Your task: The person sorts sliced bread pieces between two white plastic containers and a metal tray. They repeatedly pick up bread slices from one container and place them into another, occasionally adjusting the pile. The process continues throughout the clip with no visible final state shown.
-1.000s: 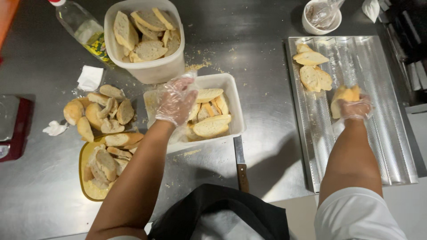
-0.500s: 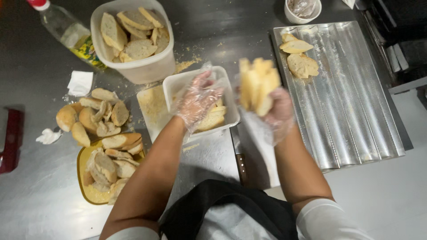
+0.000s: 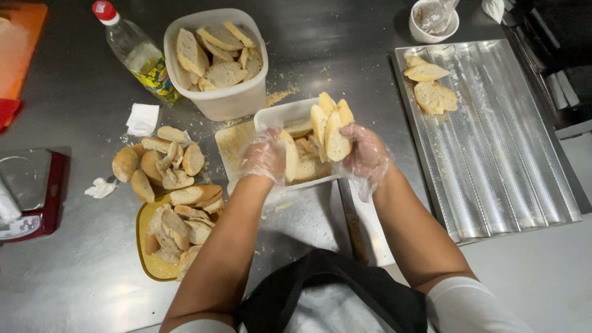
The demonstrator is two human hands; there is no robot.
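Both my hands wear clear plastic gloves. My right hand (image 3: 365,154) grips a fanned stack of bread slices (image 3: 330,126) above the white rectangular tray (image 3: 280,115) of slices. My left hand (image 3: 264,158) rests at the tray's left side, touching a slice (image 3: 290,154) that stands in it. A perforated metal baguette pan (image 3: 493,142) lies to the right with two or three slices (image 3: 431,86) at its far end.
A white tub (image 3: 216,102) of sliced bread stands behind the tray, an oil bottle (image 3: 137,52) to its left. Loose slices (image 3: 161,161) and a yellow board (image 3: 148,259) of bread lie left. A knife (image 3: 353,222), a small scale (image 3: 28,191), and a white cup (image 3: 431,21) are also here.
My right hand left the metal pan, swung left with a stack of slices and now holds it over the white tray. My left hand stayed at the tray.
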